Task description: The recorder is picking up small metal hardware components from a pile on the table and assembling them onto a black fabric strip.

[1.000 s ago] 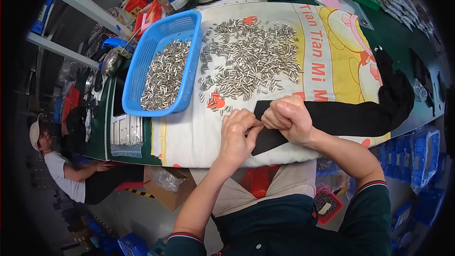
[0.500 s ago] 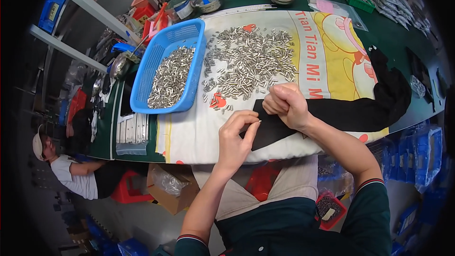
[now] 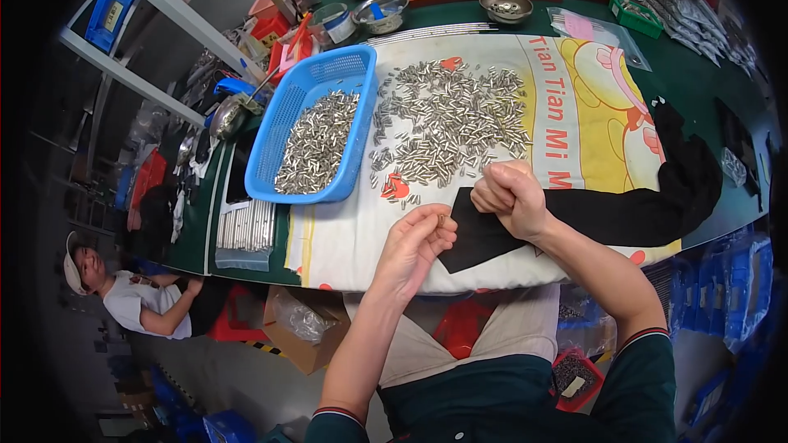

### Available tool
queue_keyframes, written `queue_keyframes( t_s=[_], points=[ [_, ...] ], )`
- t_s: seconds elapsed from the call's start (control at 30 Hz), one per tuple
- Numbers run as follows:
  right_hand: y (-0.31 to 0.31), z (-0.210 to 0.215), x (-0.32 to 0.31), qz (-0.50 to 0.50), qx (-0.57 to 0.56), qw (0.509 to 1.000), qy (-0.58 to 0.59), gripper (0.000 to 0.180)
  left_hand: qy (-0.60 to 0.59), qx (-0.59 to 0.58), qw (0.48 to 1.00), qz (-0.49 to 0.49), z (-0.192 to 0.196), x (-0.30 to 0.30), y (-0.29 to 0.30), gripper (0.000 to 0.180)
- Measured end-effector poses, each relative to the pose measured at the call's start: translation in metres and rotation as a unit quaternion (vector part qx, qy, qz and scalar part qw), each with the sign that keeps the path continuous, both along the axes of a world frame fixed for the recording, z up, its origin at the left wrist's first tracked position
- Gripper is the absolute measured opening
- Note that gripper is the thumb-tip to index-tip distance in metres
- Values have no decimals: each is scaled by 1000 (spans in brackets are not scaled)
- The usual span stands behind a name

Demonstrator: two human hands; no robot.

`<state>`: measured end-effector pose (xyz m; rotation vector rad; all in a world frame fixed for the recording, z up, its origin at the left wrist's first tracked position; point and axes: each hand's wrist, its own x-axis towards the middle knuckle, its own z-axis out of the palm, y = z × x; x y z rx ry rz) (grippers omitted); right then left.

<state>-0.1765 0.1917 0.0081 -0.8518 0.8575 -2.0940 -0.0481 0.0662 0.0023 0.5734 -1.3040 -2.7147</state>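
My left hand is closed in a pinch above the near part of the cloth, with what looks like a small metal pin at its fingertips, mostly covered. To its right, my right hand makes a fist over a black cloth strip; whatever it holds is hidden. Just beyond both hands, a wide heap of short silvery metal pins lies loose on a printed white and yellow cloth. A blue plastic basket on the left contains many more such pins.
Metal bowls and a clear tub stand along the back of the green table. A bag of long rods lies left of the cloth. Bagged parts and a green tray occupy the far right. Another person sits at the left.
My left hand has turned, its fingers curling inward so the pin's bright tip is now mostly covered. My right fist stays nearly the same. The whole view has shifted slightly.
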Motion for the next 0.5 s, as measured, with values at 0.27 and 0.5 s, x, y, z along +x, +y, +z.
queue_keyframes(
  t_s=[0.27,0.5],
  points=[
    [0,-2,-2,5,-1,1000,3,42,-20,-461,886,50,16,-28,-22,10],
    [-1,0,-2,6,1,1000,-3,43,65,-754,654,11,4,-49,-34,6]
  ],
)
